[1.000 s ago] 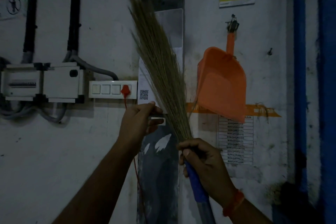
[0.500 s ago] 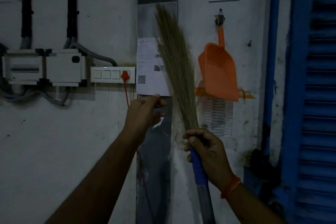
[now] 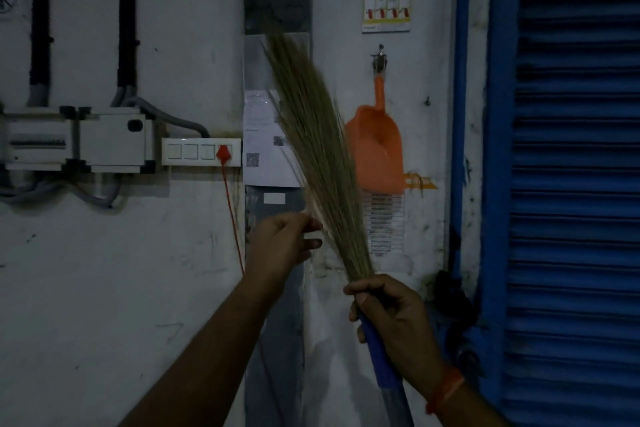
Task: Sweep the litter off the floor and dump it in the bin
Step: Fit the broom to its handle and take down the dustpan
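A grass broom (image 3: 318,149) with a blue handle points upward in front of a white wall. My right hand (image 3: 391,315) grips it where the bristles meet the handle. My left hand (image 3: 284,243) is raised just left of the bristles, fingers loosely curled and touching the bristle edge, holding nothing. An orange dustpan (image 3: 379,146) hangs by its handle from a metal hook on the wall, just right of the broom. No litter, floor or bin is in view.
A white electrical box (image 3: 76,139) and a switch plate (image 3: 201,151) with a red cord are mounted on the wall at left. A grey column (image 3: 277,322) with paper notices runs down the middle. A blue roller shutter (image 3: 571,184) fills the right side.
The view has pulled back from the wall. The broom's bristles have swung to the right, nearer the dustpan, and my left hand has moved right toward the bristles.
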The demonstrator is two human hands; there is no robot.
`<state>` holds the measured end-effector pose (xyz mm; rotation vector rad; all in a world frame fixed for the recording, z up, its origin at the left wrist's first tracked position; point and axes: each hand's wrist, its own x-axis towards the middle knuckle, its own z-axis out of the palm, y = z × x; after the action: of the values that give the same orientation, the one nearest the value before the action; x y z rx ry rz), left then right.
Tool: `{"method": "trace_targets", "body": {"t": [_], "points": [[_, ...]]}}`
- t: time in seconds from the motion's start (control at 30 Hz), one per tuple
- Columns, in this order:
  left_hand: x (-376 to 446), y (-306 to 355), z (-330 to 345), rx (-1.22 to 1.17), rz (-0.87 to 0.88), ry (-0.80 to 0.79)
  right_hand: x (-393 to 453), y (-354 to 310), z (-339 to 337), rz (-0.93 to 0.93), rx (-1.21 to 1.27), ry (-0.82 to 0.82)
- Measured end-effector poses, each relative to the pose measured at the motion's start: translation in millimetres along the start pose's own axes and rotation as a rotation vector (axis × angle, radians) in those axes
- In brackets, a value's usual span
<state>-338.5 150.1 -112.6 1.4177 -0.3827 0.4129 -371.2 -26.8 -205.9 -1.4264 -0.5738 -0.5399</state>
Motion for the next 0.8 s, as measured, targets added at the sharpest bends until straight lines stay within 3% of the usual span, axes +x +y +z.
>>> {"method": "trace_targets", "body": {"t": [0.23,0.5,0.8], "points": [[15,8,30,-0.017,0.042,-0.034,29,-26,-27,-0.121,-0.042,0.063],[97,1,67,0.007,0.105,-0.057,116,-15,-75,-0.200,-0.078,0.142],[227,2,127,0.292,0.512,-0.074,232,4,-134,-0.352,-0.130,0.211]]}}
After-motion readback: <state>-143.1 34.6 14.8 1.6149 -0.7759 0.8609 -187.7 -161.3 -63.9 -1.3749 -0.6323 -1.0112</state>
